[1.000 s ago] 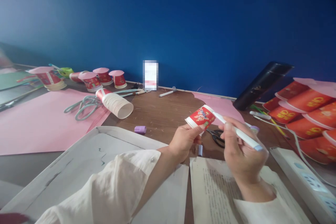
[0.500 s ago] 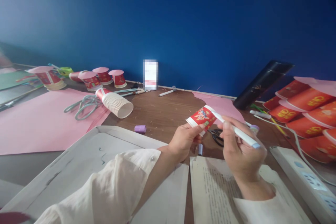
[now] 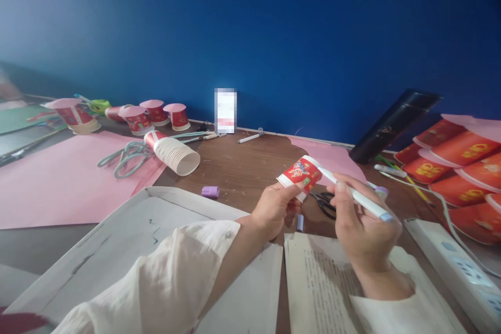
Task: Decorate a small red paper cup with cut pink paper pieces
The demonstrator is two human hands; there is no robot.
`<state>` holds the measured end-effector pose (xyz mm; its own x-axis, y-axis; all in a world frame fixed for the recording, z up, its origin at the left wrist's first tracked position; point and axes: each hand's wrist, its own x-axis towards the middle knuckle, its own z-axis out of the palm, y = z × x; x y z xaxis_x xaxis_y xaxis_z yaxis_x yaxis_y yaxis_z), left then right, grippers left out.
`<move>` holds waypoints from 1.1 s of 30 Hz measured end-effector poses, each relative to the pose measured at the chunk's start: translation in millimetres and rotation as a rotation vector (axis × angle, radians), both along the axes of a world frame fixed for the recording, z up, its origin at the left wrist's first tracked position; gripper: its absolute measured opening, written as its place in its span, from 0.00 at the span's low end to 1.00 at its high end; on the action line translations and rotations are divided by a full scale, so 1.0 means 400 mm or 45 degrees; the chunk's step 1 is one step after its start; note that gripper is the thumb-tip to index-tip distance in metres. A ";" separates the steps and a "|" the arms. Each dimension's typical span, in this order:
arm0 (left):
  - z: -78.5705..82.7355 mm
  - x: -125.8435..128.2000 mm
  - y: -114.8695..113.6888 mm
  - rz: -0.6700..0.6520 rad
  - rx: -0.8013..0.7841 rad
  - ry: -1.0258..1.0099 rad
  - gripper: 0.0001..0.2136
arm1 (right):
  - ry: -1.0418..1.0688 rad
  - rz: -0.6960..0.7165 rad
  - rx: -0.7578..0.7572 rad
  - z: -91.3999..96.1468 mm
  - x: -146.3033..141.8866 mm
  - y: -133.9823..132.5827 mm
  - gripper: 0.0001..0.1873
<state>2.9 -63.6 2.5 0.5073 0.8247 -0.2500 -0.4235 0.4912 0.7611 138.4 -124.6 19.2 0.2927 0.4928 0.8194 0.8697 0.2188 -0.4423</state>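
A red paper cup [image 3: 298, 171] with a printed picture is tilted on its side in my left hand [image 3: 272, 211], thumb across its wall. My right hand [image 3: 362, 224] grips a white marker pen [image 3: 358, 195] with a light-blue end. The marker's tip is at the cup's right end; whether it touches I cannot tell. Black scissors [image 3: 325, 203] lie behind, partly hidden by my right hand. Under the cup is a small blue pen cap [image 3: 299, 223]. A purple cap [image 3: 210, 191] lies to the left.
Stacked paper cups [image 3: 178, 156] lie beside a grey-green cord [image 3: 123, 159] and pink paper [image 3: 70, 177]. Printed pages [image 3: 313, 282] and a white box lid [image 3: 117, 250] are in front. At right are a power strip [image 3: 457, 266], a black bottle [image 3: 395, 125] and red-orange cups [image 3: 465, 167].
The marker and my right hand have shifted very slightly right and down. The cup has turned a little in my left hand. Both grips are the same.
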 end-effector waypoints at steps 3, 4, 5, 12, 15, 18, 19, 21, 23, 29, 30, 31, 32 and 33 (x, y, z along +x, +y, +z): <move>0.002 0.000 0.001 0.010 -0.009 -0.006 0.19 | 0.002 -0.005 0.001 0.002 0.000 -0.004 0.09; 0.002 0.000 0.002 0.008 -0.013 -0.004 0.18 | -0.003 -0.005 0.001 0.003 0.000 -0.006 0.09; 0.001 0.000 0.002 0.002 -0.019 0.000 0.18 | -0.005 -0.008 0.005 0.004 0.000 -0.007 0.09; -0.001 0.000 0.001 0.010 -0.040 0.003 0.19 | -0.008 0.006 -0.019 0.003 0.002 -0.004 0.10; 0.003 -0.001 0.000 0.002 -0.039 -0.003 0.19 | -0.017 0.008 -0.011 0.002 -0.001 -0.001 0.09; 0.006 -0.002 -0.001 0.001 -0.047 -0.013 0.20 | -0.002 0.020 -0.008 0.002 -0.004 -0.002 0.09; 0.006 -0.002 -0.001 0.002 -0.053 -0.009 0.20 | 0.000 0.023 -0.014 0.002 -0.005 -0.003 0.09; 0.004 -0.003 -0.001 0.000 -0.057 -0.004 0.21 | 0.001 0.023 -0.027 0.002 -0.006 -0.005 0.09; 0.001 -0.002 0.000 -0.004 -0.038 -0.004 0.21 | 0.001 0.024 -0.045 0.002 -0.006 -0.007 0.09; -0.001 0.000 0.001 0.021 -0.032 0.006 0.21 | -0.011 0.063 -0.032 0.000 -0.005 -0.008 0.09; 0.000 0.000 0.001 0.021 -0.035 0.004 0.21 | -0.014 0.066 -0.034 0.000 -0.005 -0.008 0.09; 0.000 0.000 0.001 0.022 -0.037 0.002 0.21 | -0.019 0.067 -0.039 -0.001 -0.005 -0.008 0.09; 0.001 0.000 0.001 0.027 -0.037 -0.002 0.20 | -0.023 0.067 -0.045 -0.002 -0.005 -0.008 0.09; 0.001 0.000 0.001 0.031 -0.037 -0.004 0.20 | -0.026 0.068 -0.047 -0.002 -0.005 -0.009 0.09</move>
<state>2.8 -63.2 3.1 0.4880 0.8293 -0.2724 -0.4381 0.5026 0.7453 136.4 -128.1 18.4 0.2486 0.5372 0.8060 0.8664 0.2488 -0.4330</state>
